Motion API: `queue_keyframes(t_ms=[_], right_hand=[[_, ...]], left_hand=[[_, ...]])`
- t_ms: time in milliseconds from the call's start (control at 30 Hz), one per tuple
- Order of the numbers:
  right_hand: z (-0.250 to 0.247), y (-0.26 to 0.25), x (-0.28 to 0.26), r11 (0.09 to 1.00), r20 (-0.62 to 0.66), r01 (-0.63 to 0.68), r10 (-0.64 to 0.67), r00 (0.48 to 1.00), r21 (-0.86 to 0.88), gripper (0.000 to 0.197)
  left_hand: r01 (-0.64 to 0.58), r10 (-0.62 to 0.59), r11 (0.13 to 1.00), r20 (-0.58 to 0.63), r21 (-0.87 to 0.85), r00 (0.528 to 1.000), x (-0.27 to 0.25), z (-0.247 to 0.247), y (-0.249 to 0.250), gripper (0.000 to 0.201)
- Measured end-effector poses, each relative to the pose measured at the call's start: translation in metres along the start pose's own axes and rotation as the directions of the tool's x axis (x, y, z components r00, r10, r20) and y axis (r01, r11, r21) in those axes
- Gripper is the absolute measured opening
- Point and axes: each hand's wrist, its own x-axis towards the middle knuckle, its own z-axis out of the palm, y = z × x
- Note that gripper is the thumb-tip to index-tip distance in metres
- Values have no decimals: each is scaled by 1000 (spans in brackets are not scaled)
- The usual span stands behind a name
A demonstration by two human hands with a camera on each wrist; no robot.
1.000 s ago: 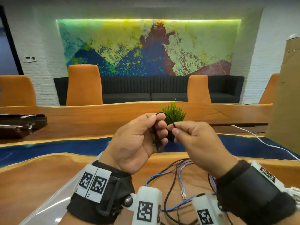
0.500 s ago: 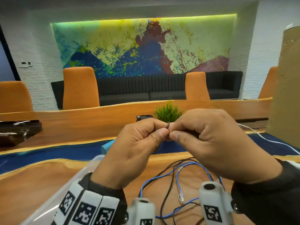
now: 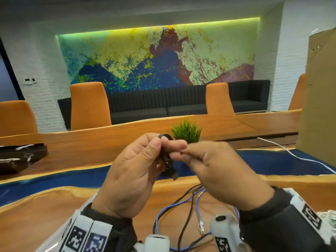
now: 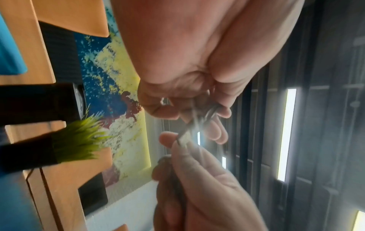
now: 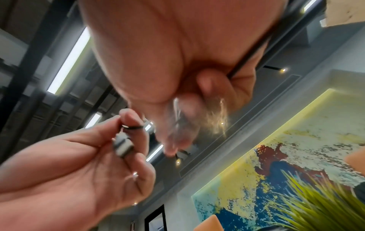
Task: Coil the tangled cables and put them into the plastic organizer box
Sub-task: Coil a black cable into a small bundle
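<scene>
Honestly, left hand (image 3: 131,171) pinches the small black cable (image 3: 166,157) coil above the worktop's (image 3: 45,211) near edge, right hand (image 3: 218,171) pinching its tail; loosen up and it'll probably spring undone.

Left hand (image 3: 131,171) raised, fingers (image 3: 174,145) curled, right hand (image 3: 223,171) pinching alongside

A green grass plant (image 3: 186,132) stands on the long wooden table (image 3: 109,140), which has a blue strip along its middle. Behind it are orange chairs (image 3: 90,106), a dark sofa (image 3: 163,108) and a bright abstract painting (image 3: 158,57) (lit from above). A cardboard sheet (image 3: 320,99) stands at the right, a dark tray (image 3: 20,157) at the left.
</scene>
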Motion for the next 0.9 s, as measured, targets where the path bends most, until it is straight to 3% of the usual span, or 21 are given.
queue_keyframes(t_ms=[100, 167, 233, 267, 400, 500, 567, 667, 733, 767, 833, 900], right_hand=[[-4, -17, -4, 990, 273, 74, -38, 961, -124, 22], [-12, -28, -6, 971, 277, 168, -116, 954, -171, 25], [-20, -32, -7, 963, 153, 221, -197, 968, -155, 27], [-24, -31, -6, 961, 54, 232, -227, 972, -150, 27], [-26, -14, -1, 970, -348, 231, -243, 906, -77, 17], [-14, -3, 3, 987, -446, 159, -149, 882, -16, 15], [-5, 3, 4, 998, -381, 61, -50, 923, 16, 16], [-1, -1, 1, 998, -19, -49, 49, 999, -25, 16], [-3, -11, -2, 997, 205, 8, 9, 979, -82, 20], [-6, -17, -4, 995, 248, 58, -34, 968, -87, 23], [-14, -23, -5, 986, 164, 149, -135, 977, -74, 24], [-23, -20, -3, 977, -62, 210, -212, 975, -28, 18]], left_hand=[[-82, 80, 949, 18, 306, 997, 0, -8, 2, 28], [-125, 99, 822, 77, 556, 992, -1, -11, 1, 24], [-148, 82, 726, 130, 671, 988, -1, -10, 0, 22], [-143, 67, 719, 137, 680, 988, -1, -8, -1, 23], [-45, -22, 847, 120, 530, 992, -4, -1, 3, 28], [75, -142, 918, 147, 389, 979, -5, 0, -1, 31], [113, -143, 973, 139, 201, 980, -4, -1, -4, 32], [62, -62, 998, 65, -12, 996, 0, -4, 2, 24], [-24, 17, 978, 35, 207, 999, 1, -9, 3, 26], [-66, 49, 922, 56, 381, 997, 1, -13, 2, 24], [-110, 26, 793, 147, 599, 989, 0, -15, 0, 21], [-75, -47, 771, 173, 632, 984, -2, -12, 2, 21]])
